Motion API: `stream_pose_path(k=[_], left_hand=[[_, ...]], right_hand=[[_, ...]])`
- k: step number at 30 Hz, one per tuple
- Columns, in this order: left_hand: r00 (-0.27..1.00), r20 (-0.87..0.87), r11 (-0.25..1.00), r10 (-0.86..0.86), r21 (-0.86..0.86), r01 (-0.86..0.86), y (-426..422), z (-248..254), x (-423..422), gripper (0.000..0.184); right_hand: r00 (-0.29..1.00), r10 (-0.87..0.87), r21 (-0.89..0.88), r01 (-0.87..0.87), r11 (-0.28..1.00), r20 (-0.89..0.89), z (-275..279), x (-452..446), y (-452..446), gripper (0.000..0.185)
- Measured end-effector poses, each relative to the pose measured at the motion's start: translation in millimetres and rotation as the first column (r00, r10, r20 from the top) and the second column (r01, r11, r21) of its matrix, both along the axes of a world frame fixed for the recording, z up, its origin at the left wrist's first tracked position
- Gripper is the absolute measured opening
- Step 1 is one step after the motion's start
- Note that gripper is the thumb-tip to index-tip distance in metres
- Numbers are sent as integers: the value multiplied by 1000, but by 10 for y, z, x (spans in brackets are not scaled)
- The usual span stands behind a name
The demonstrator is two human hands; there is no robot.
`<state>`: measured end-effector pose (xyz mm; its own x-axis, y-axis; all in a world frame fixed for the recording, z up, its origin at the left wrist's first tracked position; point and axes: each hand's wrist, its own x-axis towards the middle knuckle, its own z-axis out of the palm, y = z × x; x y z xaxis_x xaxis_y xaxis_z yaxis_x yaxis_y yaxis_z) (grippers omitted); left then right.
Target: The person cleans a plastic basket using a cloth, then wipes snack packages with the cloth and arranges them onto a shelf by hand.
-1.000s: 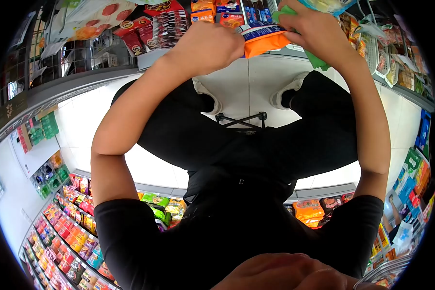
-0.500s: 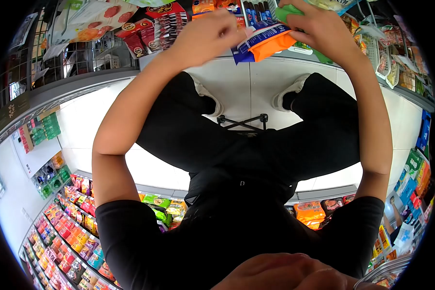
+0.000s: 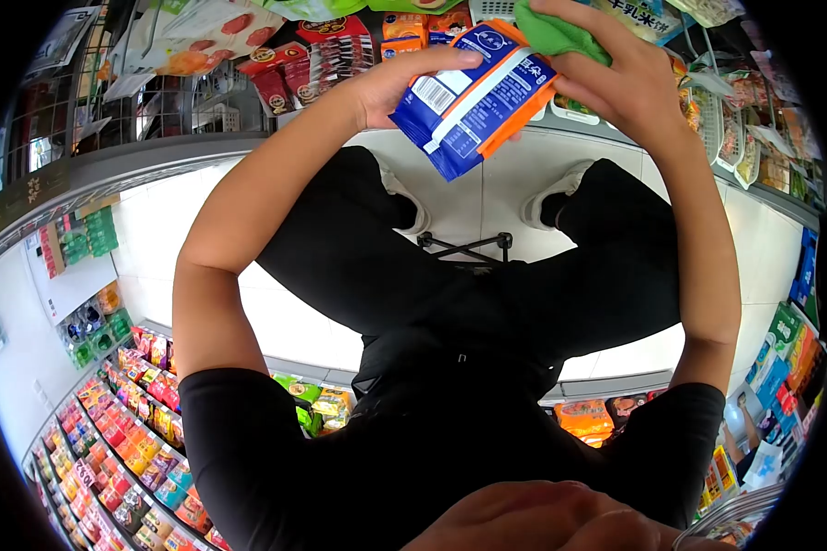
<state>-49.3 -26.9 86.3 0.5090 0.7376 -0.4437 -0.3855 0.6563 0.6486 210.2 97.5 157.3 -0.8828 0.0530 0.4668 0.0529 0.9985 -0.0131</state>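
I can see 2 arms reaching out to the front, both bent, with the elbows pushed wide. The left hand [image 3: 386,90] comes in from the side, with its thumb lying flat on top of 1 blue and orange pack [image 3: 482,101]. Its other fingers go under the pack, so it is pinched there, but I cannot tell if they are spread. The right hand [image 3: 620,83] is curled. Its thumb side touches the other end of the pack, and its fingers bend around 1 green cloth [image 3: 560,32]. I cannot see all of its fingertips.

The pack is up between the 2 hands, tilted, in front of the shelf. It has 1 bar code and 1 pale strip across it.

Below it are 2 pale shoes [image 3: 409,207], set well apart on the white floor [image 3: 501,170]. Between the knees I see the crossed legs of 1 stool [image 3: 469,246].

Near the right arm there are at least 2 white baskets [image 3: 724,158] with small food packs [image 3: 735,106] in them. Behind the blue pack is a bit of 1 more white basket [image 3: 490,9]; I cannot see what is inside. Near the left hand are red packs [image 3: 331,64] and at least 2 small orange packs [image 3: 402,32].
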Motion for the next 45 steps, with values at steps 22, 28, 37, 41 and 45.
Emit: stream_pose_path(k=[22,28,37,41,45], left_hand=[[910,-273,944,311,196,-264,-20,94,349,60],[933,-227,915,279,357,-187,-104,100,458,63],[947,104,942,304,118,-316,-40,93,448,39],[942,99,940,320,92,-329,-45,-10,468,37],[911,34,910,411,32,-412,-98,64,567,44]], right_hand=[[973,-217,-498,151,854,-76,-122,-106,-33,61],[987,-97,-415,34,909,-131,-193,-186,-29,57],[967,-234,-622,121,774,-103,-281,-120,-27,50],[983,-163,-619,73,782,-90,-264,-133,-54,49],[983,-141,-647,33,761,-116,-303,-130,-43,53]])
